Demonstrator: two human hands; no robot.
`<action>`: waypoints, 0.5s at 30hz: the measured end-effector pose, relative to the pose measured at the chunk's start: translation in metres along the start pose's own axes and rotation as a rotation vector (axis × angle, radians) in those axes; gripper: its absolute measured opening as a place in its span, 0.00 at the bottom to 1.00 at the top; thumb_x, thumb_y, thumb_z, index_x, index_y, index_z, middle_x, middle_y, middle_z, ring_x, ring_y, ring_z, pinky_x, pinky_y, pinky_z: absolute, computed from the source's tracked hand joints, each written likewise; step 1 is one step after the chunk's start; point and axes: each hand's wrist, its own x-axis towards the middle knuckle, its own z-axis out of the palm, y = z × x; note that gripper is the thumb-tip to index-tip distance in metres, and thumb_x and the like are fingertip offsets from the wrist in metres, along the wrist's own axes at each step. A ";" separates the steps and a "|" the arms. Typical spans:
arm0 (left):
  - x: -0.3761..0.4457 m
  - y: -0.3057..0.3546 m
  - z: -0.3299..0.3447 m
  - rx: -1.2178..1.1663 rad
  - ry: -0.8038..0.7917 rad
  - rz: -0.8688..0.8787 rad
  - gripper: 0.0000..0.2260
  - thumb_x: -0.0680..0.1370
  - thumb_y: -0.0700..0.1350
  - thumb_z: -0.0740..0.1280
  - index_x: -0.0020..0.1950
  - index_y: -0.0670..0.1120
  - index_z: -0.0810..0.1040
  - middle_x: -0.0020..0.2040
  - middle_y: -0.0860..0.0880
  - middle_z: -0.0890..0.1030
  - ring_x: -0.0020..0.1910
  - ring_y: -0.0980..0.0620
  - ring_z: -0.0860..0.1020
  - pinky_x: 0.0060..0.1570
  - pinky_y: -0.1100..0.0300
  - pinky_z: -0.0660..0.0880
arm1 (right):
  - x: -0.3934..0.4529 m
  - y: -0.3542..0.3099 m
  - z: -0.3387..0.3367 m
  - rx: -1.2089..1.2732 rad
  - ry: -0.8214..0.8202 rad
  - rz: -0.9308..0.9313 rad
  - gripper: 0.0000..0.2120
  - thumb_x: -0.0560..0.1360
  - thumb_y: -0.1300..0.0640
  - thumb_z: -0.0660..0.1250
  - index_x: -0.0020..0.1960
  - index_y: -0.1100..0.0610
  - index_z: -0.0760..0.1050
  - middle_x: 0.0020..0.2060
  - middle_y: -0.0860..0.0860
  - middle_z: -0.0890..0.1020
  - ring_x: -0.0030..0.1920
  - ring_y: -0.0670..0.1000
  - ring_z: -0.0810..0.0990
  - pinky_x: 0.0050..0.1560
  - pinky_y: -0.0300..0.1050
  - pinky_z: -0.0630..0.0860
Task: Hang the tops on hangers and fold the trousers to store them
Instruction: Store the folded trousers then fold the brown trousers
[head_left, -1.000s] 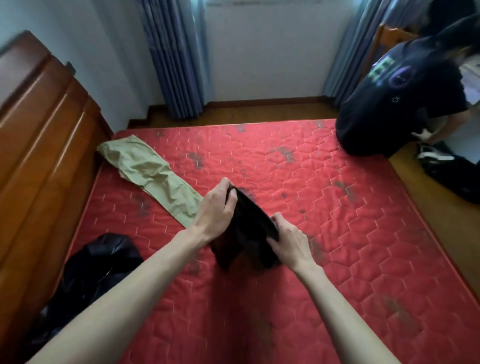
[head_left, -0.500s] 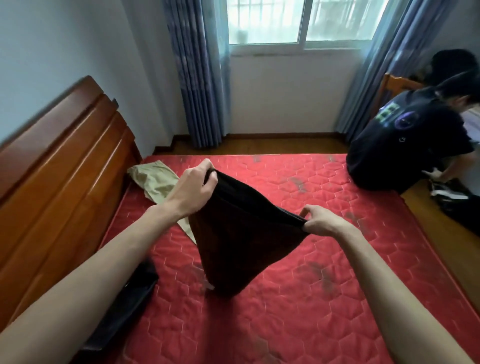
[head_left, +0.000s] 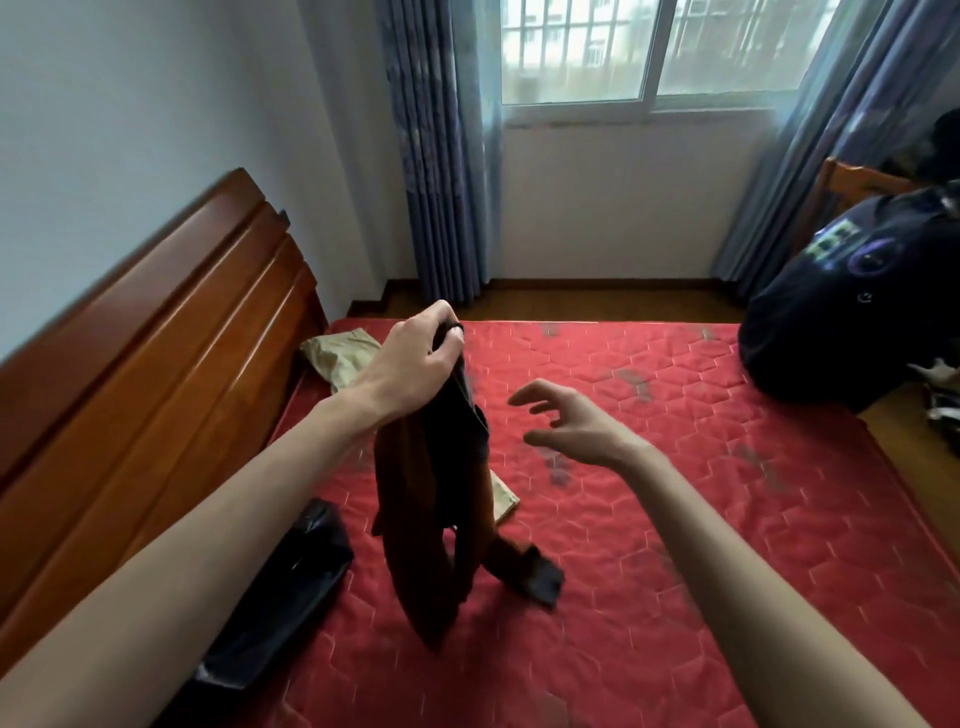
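My left hand (head_left: 415, 358) grips the top edge of a dark garment (head_left: 431, 509) and holds it up over the red mattress (head_left: 675, 519). The garment hangs down in folds, and its lower end trails on the mattress. My right hand (head_left: 566, 421) hovers to the right of the garment with spread, relaxed fingers and holds nothing. Khaki trousers (head_left: 337, 353) lie flat on the mattress behind the garment, partly hidden by it. A black garment (head_left: 291, 577) lies bunched at the mattress's left edge.
A wooden headboard (head_left: 156, 364) runs along the left side. A person in a dark top (head_left: 857, 306) bends over at the bed's far right corner, beside a wooden chair (head_left: 852, 187). Blue curtains (head_left: 436, 156) flank the window.
My right hand has let go of the dark garment and moved away to the right. The garment, earlier stretched between both hands, now hangs from my left hand alone.
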 end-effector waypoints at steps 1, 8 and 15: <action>-0.002 0.001 -0.004 -0.002 -0.006 0.008 0.08 0.84 0.43 0.61 0.45 0.44 0.73 0.34 0.49 0.76 0.32 0.55 0.74 0.38 0.54 0.72 | 0.006 -0.006 0.012 0.002 -0.007 -0.054 0.24 0.74 0.65 0.74 0.67 0.47 0.77 0.64 0.41 0.81 0.67 0.42 0.77 0.66 0.39 0.73; -0.018 -0.003 -0.026 0.001 0.023 0.027 0.08 0.84 0.43 0.62 0.45 0.46 0.73 0.32 0.54 0.76 0.30 0.59 0.75 0.32 0.67 0.69 | 0.037 -0.030 0.054 -0.162 -0.088 -0.216 0.19 0.76 0.54 0.73 0.67 0.48 0.77 0.59 0.43 0.82 0.64 0.47 0.75 0.67 0.48 0.74; -0.030 -0.012 -0.036 -0.023 0.011 0.050 0.08 0.85 0.43 0.60 0.46 0.45 0.72 0.35 0.48 0.77 0.33 0.59 0.75 0.35 0.62 0.72 | 0.045 0.004 0.072 -0.711 -0.254 -0.134 0.22 0.78 0.42 0.66 0.70 0.46 0.76 0.62 0.47 0.83 0.75 0.53 0.65 0.75 0.57 0.60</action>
